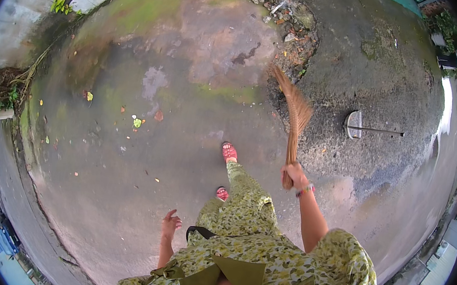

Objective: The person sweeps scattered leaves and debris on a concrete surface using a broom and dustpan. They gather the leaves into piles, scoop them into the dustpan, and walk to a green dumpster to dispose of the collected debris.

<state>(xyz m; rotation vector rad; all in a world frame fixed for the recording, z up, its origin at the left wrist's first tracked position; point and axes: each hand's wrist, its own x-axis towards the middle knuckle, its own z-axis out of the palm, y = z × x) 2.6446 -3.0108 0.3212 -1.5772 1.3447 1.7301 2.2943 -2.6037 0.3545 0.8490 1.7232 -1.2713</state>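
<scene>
The fingers of a person's right hand close firmly around the handle of a straw broom, right of the frame's center, its bristles fanning toward the top of the frame (whether they touch the pavement is unclear). A multicolored bracelet circles the wrist. The left hand, at lower center, hangs half open with fingers loosely curled. Red sandals, one set ahead of the other, show beneath green floral clothing. A long-handled dustpan sits to the right of the broom, handle pointing toward the frame's right edge. Fallen leaves dot the stained surface at center left, while broken rubble lines the upper center, near the bristle tips.
</scene>
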